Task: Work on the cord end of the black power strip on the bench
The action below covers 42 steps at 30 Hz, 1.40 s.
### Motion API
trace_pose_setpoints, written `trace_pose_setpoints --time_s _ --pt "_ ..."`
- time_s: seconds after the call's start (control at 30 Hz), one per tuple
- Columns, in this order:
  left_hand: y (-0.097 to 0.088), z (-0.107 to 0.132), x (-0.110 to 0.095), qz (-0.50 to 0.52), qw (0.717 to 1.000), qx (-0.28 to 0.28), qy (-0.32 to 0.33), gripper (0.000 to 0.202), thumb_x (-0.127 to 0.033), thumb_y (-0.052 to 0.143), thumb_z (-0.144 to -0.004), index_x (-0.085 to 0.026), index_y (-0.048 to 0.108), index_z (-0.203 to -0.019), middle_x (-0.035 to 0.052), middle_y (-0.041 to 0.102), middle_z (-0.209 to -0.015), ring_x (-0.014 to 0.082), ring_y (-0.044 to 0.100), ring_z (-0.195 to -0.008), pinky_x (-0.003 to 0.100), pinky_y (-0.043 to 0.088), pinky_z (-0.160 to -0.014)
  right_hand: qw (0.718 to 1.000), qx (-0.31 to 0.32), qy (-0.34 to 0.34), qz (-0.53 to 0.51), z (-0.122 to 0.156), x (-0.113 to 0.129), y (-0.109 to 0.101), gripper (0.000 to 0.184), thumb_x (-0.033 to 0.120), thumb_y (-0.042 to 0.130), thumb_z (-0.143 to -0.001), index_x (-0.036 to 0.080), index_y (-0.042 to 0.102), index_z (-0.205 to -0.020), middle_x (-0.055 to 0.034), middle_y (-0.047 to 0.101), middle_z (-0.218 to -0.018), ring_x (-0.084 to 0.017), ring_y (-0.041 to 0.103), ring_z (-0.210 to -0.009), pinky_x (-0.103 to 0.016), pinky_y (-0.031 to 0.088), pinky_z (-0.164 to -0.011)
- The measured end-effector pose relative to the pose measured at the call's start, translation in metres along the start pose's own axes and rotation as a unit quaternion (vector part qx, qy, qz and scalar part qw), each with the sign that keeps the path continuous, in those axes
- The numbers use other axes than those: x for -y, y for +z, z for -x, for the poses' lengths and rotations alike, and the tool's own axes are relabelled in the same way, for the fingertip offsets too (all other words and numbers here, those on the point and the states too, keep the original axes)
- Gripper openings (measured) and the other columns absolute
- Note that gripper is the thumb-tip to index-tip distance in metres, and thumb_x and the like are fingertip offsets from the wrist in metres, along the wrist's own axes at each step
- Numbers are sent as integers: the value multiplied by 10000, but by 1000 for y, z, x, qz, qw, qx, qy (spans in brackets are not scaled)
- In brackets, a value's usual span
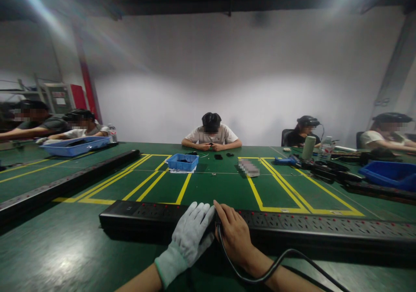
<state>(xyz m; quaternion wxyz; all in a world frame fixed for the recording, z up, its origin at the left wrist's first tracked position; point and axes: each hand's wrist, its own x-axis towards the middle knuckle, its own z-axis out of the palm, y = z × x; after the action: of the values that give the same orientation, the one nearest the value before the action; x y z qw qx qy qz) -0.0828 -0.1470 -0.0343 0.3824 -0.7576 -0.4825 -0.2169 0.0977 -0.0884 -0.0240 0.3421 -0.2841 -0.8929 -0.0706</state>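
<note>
A long black power strip (312,229) lies across the green table (208,190) in front of me. My left hand (191,235), in a light grey glove, rests on the strip's top with its fingers stretched out flat. Right beside it, touching, my bare right hand (235,235) is curled over the strip, closed on the end of a black cable (276,264). From under this hand the cable loops down and runs off to the lower right. The plug itself is hidden by my fingers.
A small blue tray (182,162) with dark parts sits mid-table, a larger blue tray (76,146) at far left and a blue bin (390,174) at right. Another black strip (65,183) runs along the left. Several people sit around the table's far sides.
</note>
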Motion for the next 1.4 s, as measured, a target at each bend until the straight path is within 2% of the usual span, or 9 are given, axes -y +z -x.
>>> trace_pose_setpoints --time_s 0.17,0.33,0.53,0.7,0.9,1.13,1.4 --pt "1 0 -1 6 1000 -15 2 585 -331 488 -843 -113 353 -1369 108 459 -1352 259 392 -1263 443 372 -1044 999 24 26 -15 -1 2 -3 679 90 467 -758 246 304 -1398 -74 499 -1231 -215 494 -1054 -373 425 -927" --pt "1 0 -1 15 999 -32 -8 609 -326 489 -840 -111 322 -1385 115 479 -1330 263 399 -1255 444 380 -1037 998 32 51 -31 -5 6 -10 706 77 482 -738 289 307 -1389 -49 514 -1164 -194 504 -1001 -340 442 -877" --pt "2 2 0 6 1000 -16 -4 598 -358 478 -849 -129 334 -1383 111 463 -1347 268 397 -1257 443 384 -1029 997 22 62 -26 -10 10 -17 645 97 519 -733 288 385 -1334 -42 530 -1071 -194 516 -946 -325 458 -826" --pt "1 1 0 17 999 -27 -3 596 -331 484 -845 -124 331 -1383 115 465 -1344 269 400 -1257 448 374 -1037 999 8 42 -9 -8 9 -11 597 119 523 -749 268 402 -1313 -50 530 -1080 -198 517 -939 -327 458 -820" --pt "1 3 -1 7 1000 3 -3 587 -316 495 -840 -124 346 -1375 113 438 -1369 278 380 -1272 450 372 -1040 999 10 34 -1 -5 5 -4 583 120 512 -760 250 395 -1316 -59 519 -1127 -203 504 -976 -333 448 -846" --pt "7 5 0 14 1000 -13 -5 585 -312 490 -840 -134 342 -1377 108 442 -1368 287 379 -1273 464 384 -1027 1000 -4 25 13 -6 4 -3 580 120 512 -754 226 393 -1311 -65 529 -1119 -206 514 -962 -345 452 -845" --pt "4 3 -2 17 1000 -21 -13 583 -319 490 -837 -129 355 -1371 115 470 -1342 284 404 -1255 458 388 -1024 1000 -4 21 8 -6 5 -3 574 132 511 -755 226 392 -1308 -66 527 -1126 -213 512 -975 -360 451 -858"
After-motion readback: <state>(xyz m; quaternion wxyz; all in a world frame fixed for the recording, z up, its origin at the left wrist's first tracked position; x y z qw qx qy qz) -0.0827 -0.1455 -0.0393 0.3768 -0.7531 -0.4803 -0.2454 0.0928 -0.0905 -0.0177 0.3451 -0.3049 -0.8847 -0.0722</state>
